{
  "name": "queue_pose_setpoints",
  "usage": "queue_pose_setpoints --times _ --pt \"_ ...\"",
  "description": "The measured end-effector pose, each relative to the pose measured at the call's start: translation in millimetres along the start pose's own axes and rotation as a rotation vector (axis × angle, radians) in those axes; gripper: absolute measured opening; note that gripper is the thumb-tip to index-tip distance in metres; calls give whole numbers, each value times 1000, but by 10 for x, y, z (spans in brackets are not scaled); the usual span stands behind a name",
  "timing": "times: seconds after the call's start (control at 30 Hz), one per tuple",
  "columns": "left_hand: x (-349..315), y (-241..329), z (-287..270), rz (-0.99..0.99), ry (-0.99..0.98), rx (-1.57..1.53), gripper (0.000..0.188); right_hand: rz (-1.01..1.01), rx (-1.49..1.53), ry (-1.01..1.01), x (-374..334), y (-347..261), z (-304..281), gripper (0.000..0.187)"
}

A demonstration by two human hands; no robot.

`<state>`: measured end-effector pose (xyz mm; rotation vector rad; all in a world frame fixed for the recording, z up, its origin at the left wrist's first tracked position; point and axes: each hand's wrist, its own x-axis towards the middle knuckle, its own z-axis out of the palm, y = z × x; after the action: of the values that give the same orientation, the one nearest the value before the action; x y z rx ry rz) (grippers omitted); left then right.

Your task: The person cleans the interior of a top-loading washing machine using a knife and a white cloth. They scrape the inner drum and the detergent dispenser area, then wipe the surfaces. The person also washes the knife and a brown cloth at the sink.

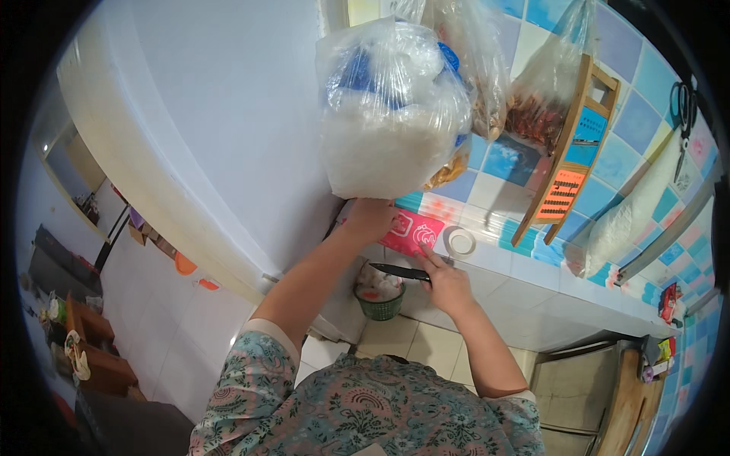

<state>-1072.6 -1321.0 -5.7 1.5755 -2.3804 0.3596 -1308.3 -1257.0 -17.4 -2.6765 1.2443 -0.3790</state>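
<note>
A flat pink packet [411, 232] with white print lies on the tiled ledge. My left hand [370, 221] is closed at its left end, and a hanging plastic bag [395, 144] partly hides the fingers. In my right hand [447, 286] is a knife [400, 271] with a black blade and a dark handle. Its blade points left, below the packet and apart from it. A fingertip of the right hand reaches up to the packet's lower right edge. Just right of the packet sits a roll of tape [459, 242].
Under the ledge stands a green basket [380, 305] with plastic bags inside. More filled bags [544, 106] hang on the tiled wall, beside a wooden rack [566, 152] and scissors [682, 121]. A pale wall or door panel [220, 114] rises on the left. A wooden board [631, 403] is at lower right.
</note>
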Motion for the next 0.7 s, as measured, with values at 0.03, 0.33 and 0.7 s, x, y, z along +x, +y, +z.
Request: queue_pose_setpoints --times 0.03,0.33,0.7 --pt "26 6 29 7 2 -13 14 1 -5 19 -7 0 15 57" --pt "243 -153 484 85 108 12 13 98 342 341 115 -16 188 51" --pt "168 -189 62 -255 -294 -696 17 268 1008 544 490 147 545 52"
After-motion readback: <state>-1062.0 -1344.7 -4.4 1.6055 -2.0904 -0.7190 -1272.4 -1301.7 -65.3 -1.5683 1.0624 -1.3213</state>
